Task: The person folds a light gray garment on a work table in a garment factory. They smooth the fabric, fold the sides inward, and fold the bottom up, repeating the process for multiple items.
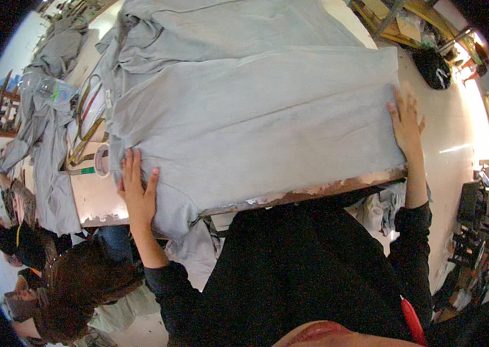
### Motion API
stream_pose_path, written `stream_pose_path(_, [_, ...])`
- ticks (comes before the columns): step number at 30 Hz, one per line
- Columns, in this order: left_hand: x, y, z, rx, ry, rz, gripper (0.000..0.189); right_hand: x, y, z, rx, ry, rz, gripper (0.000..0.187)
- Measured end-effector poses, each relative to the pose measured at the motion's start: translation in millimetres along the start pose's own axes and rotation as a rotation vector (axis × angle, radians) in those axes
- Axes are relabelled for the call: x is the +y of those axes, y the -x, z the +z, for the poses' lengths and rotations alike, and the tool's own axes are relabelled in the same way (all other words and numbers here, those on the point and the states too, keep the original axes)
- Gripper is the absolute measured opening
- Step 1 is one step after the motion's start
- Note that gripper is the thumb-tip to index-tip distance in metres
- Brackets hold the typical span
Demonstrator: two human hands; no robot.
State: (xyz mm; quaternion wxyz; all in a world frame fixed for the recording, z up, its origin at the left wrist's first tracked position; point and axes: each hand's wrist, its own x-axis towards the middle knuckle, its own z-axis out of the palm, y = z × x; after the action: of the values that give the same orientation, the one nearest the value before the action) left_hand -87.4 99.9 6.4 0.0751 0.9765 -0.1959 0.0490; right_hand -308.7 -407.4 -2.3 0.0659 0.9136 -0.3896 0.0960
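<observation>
A grey fabric garment (261, 117) lies spread across the table before me, with a long seam or crease running along it. My left hand (138, 191) rests flat on the garment's bunched left part, fingers apart. At the garment's right end, my right hand (407, 121) lies with fingers spread, touching its edge. More grey cloth (244, 30) lies at the far side. Some of the fabric hangs over the near table edge below my left hand.
Left of the garment are measuring tapes (86, 139), a tape roll (102, 160), a plastic bottle (55, 92) and crumpled grey garments (51, 173). The worn table edge (296, 193) is near my body. Co-workers (84, 282) are at the left. A black bag (431, 69) lies beyond the right end.
</observation>
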Motion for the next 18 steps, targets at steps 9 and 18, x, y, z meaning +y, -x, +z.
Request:
stream_pose_path(9, [21, 37, 9, -0.006, 0.081, 0.065, 0.066, 16, 76, 4, -0.161, -0.135, -0.169, 0.059])
stream_pose_path(18, [-12, 20, -34, 0.372, 0.397, 0.108, 0.053, 51, -16, -48, -0.256, -0.76, -0.191, 0.036])
